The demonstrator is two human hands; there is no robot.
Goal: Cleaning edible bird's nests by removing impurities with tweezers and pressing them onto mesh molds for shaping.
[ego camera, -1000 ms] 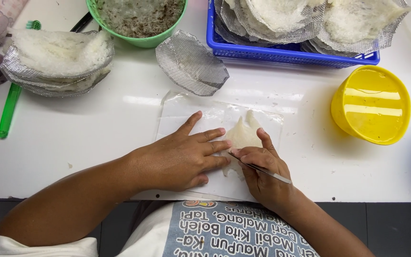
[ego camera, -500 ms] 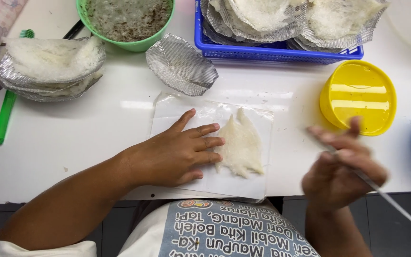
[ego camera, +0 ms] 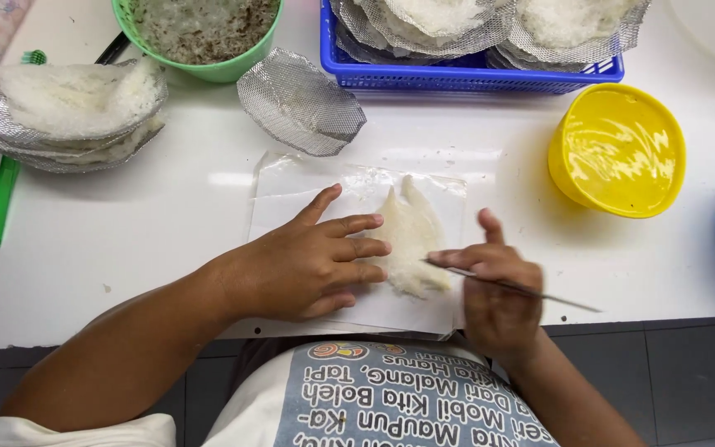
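White nest piece (ego camera: 411, 240) pinned by flat left hand (ego camera: 304, 265); right hand (ego camera: 494, 285) grips tweezers (ego camera: 515, 287).

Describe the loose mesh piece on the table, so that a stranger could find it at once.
Start at the blue basket at the table's far edge. Just left of its near corner, beside the green bowl, lies one grey mesh piece. Unlike the other meshes, it is empty and lies alone.

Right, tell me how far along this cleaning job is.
Done, apparently: a stack of white pieces in mesh holders at the far left. In hand: the left hand pins one white fibrous piece on a clear sheet while the right hand works it with thin tweezers. Left: probably the mesh-held pieces filling the blue basket.
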